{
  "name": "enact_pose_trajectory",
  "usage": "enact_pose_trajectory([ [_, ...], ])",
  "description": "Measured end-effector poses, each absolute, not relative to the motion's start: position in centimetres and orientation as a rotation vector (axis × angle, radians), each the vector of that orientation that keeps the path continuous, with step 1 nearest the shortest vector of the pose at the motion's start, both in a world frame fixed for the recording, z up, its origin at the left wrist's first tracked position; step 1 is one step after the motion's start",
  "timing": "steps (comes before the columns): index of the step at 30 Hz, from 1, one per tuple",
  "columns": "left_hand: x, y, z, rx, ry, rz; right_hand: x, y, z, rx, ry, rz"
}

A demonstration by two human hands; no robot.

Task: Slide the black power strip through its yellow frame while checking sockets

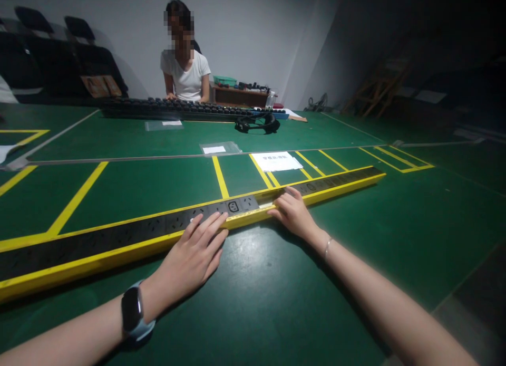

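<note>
A long yellow power strip (pixel 130 252) with black socket modules (pixel 177 221) along its top lies slantwise across the green table. Between two of the modules is a gap (pixel 265 203) with a pale strip showing inside. My left hand (pixel 197 250) rests on the near edge left of this gap, its fingers stretched out over the sockets. Just right of the gap, my right hand (pixel 292 210) has its fingers bent over the power strip and its thumb at the front edge. Whatever lies beneath those fingertips is hidden.
Yellow tape lines (pixel 79 197) mark the green table (pixel 253 313). Beyond the power strip lie a paper label (pixel 276 161) and a black headband-like item (pixel 258 124). Rows of black parts (pixel 169 108) stand at the back, where a person in a white shirt (pixel 185 76) sits.
</note>
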State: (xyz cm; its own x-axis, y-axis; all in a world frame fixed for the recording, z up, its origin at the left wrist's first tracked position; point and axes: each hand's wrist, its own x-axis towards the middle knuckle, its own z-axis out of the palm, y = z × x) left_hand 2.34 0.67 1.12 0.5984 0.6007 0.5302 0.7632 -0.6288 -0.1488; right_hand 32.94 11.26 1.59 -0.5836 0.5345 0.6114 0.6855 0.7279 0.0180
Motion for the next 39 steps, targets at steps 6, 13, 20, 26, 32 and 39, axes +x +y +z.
enact_pose_trajectory([
  [6, 2.5, 0.8, 1.1, -2.487, -1.072, -0.608, 33.8, 11.5, 1.9, -0.906, -2.342, -0.267],
  [13, 2.9, 0.8, 0.9, -2.489, -1.121, -0.625, 30.8, 8.8, 2.6, -0.780, -2.344, -0.120],
  [20, 3.0, 0.7, 1.1, -2.481, -1.126, -0.629, 28.9, 7.1, 3.0, -0.679, -2.605, -0.121],
  [26, 3.0, 0.9, 1.1, -2.490, -1.124, -0.640, 29.1, 7.5, 3.1, -0.659, -2.549, -0.101],
  [32, 2.8, 0.8, 1.1, -2.499, -1.117, -0.621, 29.5, 8.1, 3.0, -0.633, -2.474, -0.054],
  [39, 2.8, 0.8, 1.2, -2.503, -1.117, -0.617, 30.4, 9.0, 2.7, -0.617, -2.379, -0.099],
])
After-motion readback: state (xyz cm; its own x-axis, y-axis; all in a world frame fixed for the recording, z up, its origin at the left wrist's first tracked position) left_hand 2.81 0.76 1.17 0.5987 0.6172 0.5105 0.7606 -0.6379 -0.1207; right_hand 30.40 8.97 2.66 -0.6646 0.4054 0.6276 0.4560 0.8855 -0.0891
